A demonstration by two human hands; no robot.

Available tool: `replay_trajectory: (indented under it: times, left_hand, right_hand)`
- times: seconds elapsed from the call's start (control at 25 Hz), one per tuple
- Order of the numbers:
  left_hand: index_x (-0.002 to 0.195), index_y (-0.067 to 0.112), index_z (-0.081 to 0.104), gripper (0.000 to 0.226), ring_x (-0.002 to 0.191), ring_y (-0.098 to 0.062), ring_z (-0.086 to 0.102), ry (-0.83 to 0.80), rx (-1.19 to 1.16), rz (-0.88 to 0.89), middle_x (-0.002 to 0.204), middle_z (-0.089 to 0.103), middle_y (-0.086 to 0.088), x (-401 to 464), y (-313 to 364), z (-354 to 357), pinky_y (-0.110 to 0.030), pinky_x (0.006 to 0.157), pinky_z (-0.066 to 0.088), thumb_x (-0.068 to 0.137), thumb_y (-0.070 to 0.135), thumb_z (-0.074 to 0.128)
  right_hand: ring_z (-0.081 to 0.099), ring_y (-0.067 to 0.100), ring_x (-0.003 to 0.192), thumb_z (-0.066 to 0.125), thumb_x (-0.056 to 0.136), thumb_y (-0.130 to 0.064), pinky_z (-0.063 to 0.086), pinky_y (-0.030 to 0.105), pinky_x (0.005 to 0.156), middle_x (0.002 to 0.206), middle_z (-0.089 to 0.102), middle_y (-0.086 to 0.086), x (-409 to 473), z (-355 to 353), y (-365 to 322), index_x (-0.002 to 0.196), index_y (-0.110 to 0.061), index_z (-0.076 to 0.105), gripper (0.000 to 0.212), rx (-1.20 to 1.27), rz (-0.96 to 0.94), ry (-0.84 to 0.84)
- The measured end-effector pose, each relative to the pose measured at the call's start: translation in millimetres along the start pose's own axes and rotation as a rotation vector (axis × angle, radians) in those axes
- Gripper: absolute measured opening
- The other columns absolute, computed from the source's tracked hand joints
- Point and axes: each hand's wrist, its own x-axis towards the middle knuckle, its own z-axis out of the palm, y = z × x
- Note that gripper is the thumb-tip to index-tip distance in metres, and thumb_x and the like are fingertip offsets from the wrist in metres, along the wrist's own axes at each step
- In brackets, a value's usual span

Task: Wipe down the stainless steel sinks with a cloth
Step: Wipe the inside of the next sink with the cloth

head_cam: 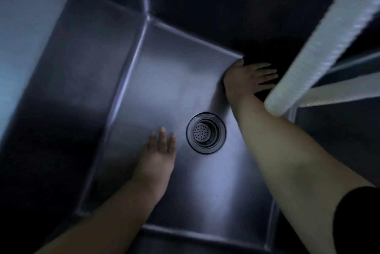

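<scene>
A deep steel sink [164, 81] filled most of the frame, seen from above, its flat floor pale in the middle and its walls dark toward the upper left and upper right. The round drain [206, 133] with its perforated strainer sat on the floor just right of the frame's centre. The left hand [159, 151] reached in from the lower left, its fingers straight and a little apart, lying flat over the sink floor just left of the drain and holding nothing; whether it touched the steel could not be told. The right hand [249, 78] came in from the lower right on a bare forearm, with a dark sleeve [357, 218] at the frame's edge, and lay with fingers spread against the dark right wall of the sink near its far corner. No cloth showed under either hand. A blurred, pale ribbed hose [320, 44] crossed the upper right of the frame, close to the camera, covering the right hand's fingertips.
</scene>
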Motion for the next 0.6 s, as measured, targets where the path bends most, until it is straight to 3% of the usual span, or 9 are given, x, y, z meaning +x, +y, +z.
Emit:
replay_trajectory:
  times: [0.08,0.12,0.2,0.28,0.36,0.48,0.6]
  left_hand:
    - [0.103,0.000,0.072,0.059,0.082,-0.051,0.066,0.016,-0.034,-0.034,0.105,0.065,-0.033,2,1,5,-0.046,0.059,0.056,0.066,0.006,0.026]
    - [0.102,0.001,0.072,0.054,0.082,-0.050,0.066,0.024,-0.041,-0.045,0.103,0.066,-0.032,2,2,8,-0.046,0.059,0.056,0.069,0.003,0.029]
    - [0.101,0.002,0.073,0.050,0.084,-0.049,0.067,0.036,-0.071,-0.054,0.104,0.066,-0.031,4,2,7,-0.046,0.061,0.056,0.072,0.000,0.032]
    - [0.104,0.002,0.072,0.050,0.088,-0.048,0.066,0.056,-0.108,-0.062,0.107,0.066,-0.030,5,4,8,-0.047,0.064,0.056,0.074,-0.001,0.032]
    - [0.108,0.003,0.070,0.051,0.092,-0.047,0.066,0.071,-0.123,-0.079,0.110,0.065,-0.029,5,5,9,-0.048,0.066,0.056,0.075,-0.002,0.032]
    - [0.111,0.004,0.069,0.051,0.095,-0.046,0.065,0.118,-0.137,-0.099,0.113,0.064,-0.028,6,7,13,-0.049,0.070,0.056,0.075,-0.001,0.033]
    - [0.113,0.001,0.066,0.047,0.097,-0.048,0.064,0.158,-0.127,-0.102,0.115,0.062,-0.030,7,8,14,-0.049,0.069,0.056,0.073,-0.002,0.043]
  right_hand:
    - [0.010,0.052,0.139,0.023,0.093,-0.049,0.004,0.064,0.111,0.147,0.017,0.039,-15,4,-43,0.144,0.011,0.018,0.078,-0.001,0.037,0.117]
    - [0.010,0.051,0.139,0.031,0.092,-0.047,0.004,0.064,0.112,0.147,0.016,0.040,-26,1,-65,0.143,0.013,0.015,0.080,0.001,0.067,0.074]
    - [0.008,0.048,0.141,0.034,0.091,-0.047,0.001,0.060,0.112,0.148,0.012,0.039,-45,11,-101,0.144,0.013,0.010,0.084,-0.013,0.042,-0.016]
    - [0.020,0.050,0.137,0.034,0.087,-0.048,0.010,0.061,0.111,0.143,0.024,0.041,-68,12,-131,0.141,0.014,0.023,0.083,0.003,-0.018,-0.112]
    - [0.025,0.052,0.135,0.033,0.087,-0.047,0.014,0.061,0.111,0.140,0.029,0.042,-82,21,-151,0.139,0.014,0.029,0.080,-0.009,-0.079,-0.073]
    - [0.002,0.049,0.141,0.029,0.095,-0.047,-0.001,0.058,0.115,0.149,0.004,0.039,-105,34,-171,0.147,0.005,0.007,0.077,-0.101,-0.274,-0.089]
    - [-0.003,0.040,0.144,0.026,0.096,-0.046,-0.003,0.054,0.116,0.155,-0.001,0.027,-112,35,-166,0.151,-0.009,0.004,0.069,-0.182,-0.661,-0.108]
